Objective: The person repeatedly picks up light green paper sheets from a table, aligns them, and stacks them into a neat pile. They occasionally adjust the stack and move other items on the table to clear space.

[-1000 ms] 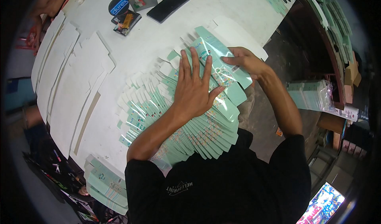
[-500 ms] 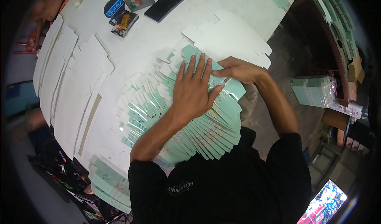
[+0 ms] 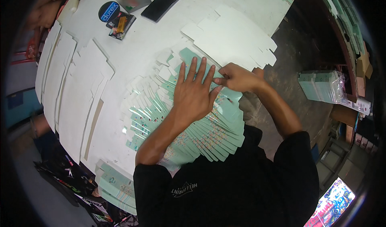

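Note:
A fanned stack of flat mint-green cartons (image 3: 215, 136) with a small coloured pattern lies at the table's near edge, against my body. On top of it my left hand (image 3: 195, 92) rests palm down with its fingers spread, pressing on the uppermost cartons. My right hand (image 3: 240, 77) is closed, thumb and forefinger pinched at the right edge of the top carton, close to my left fingertips. Its other fingers are curled and partly hidden. Glossy clear strips and white tabs show along the fan's left side.
White flat carton blanks (image 3: 231, 38) lie beyond my hands; more white blanks (image 3: 76, 90) lie left. At the back are a black phone (image 3: 163, 4), a round dark tin (image 3: 109, 11) and a small black box (image 3: 120, 26). A wrapped green bundle (image 3: 321, 87) stands right, off the table.
My right hand has gone from lying extended along the carton's edge to curled fingers nearer my left hand. The top carton's right end has shifted. My left hand stays flat in place.

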Tool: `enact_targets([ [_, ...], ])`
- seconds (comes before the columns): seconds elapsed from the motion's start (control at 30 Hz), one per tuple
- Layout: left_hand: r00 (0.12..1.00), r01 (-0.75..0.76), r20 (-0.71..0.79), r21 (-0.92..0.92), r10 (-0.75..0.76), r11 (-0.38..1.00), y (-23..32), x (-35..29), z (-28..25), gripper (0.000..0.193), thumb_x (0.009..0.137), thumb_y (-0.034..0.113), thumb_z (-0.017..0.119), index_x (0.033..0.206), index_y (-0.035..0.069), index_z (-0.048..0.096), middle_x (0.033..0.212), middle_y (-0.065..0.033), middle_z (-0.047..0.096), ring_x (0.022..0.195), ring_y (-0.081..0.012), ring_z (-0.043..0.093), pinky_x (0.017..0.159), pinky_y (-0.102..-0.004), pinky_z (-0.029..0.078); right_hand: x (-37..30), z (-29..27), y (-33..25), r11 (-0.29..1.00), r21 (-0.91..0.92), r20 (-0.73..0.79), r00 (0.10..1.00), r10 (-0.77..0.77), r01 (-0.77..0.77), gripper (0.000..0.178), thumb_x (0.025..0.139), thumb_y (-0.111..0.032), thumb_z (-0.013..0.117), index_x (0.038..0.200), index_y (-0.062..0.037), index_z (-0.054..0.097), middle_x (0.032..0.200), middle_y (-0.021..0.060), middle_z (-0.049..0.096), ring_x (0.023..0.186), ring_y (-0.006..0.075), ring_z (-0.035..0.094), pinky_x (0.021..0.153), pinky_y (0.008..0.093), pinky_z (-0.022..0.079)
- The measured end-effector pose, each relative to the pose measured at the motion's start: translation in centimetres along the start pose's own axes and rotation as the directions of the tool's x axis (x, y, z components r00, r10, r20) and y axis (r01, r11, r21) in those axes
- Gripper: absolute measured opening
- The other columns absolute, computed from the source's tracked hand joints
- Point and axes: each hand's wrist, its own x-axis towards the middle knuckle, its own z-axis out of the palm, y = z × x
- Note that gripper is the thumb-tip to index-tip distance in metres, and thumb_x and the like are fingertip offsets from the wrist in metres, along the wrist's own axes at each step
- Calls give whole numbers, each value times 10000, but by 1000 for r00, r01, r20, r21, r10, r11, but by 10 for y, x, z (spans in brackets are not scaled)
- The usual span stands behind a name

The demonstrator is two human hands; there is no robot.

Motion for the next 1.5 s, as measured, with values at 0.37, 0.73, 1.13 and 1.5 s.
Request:
enact_targets([
  [0.37, 999, -24, 40, 84, 21, 996, -6, -2, -4, 620, 1058, 433, 500, 1504, 6, 558, 1612, -274, 444, 1539, -453, 348, 1279, -615, 162, 4, 31, 21, 743, -665, -589, 668, -456, -79, 638, 1009, -334, 688, 1468, 65, 495, 1465, 431, 473, 1436, 598, 414, 1141, 622, 434],
  [0.73, 999, -26, -34, -2, 26, 1000, -8, 0, -2, 647, 1063, 446, 481, 1453, -59, 583, 1516, -324, 531, 1475, -486, 434, 1267, -587, 223, 7, 26, 15, 691, -721, -522, 689, -502, -43, 227, 808, -31, 644, 997, 86, 599, 1051, 287, 650, 1153, 504, 657, 815, 482, 632],
  [1.13, 1000, 9, 17, 2, -9, 1000, -6, 2, -6, 652, 1059, 464, 488, 1462, -39, 587, 1550, -299, 512, 1509, -453, 409, 1286, -569, 194, -9, -6, -1, 931, -339, -541, 782, -309, 133, 246, 925, -151, 727, 1058, 14, 603, 974, 206, 687, 867, 418, 732, 747, 475, 591],
  [1.5, 1000, -13, -10, -9, 12, 1000, -6, 2, -7, 626, 1058, 440, 499, 1444, -42, 598, 1538, -302, 522, 1487, -469, 431, 1273, -576, 216, 11, -13, 16, 698, -708, -516, 599, -612, 103, 461, 958, -239, 729, 1327, 28, 655, 1122, 196, 613, 977, 353, 614, 853, 448, 530],
])
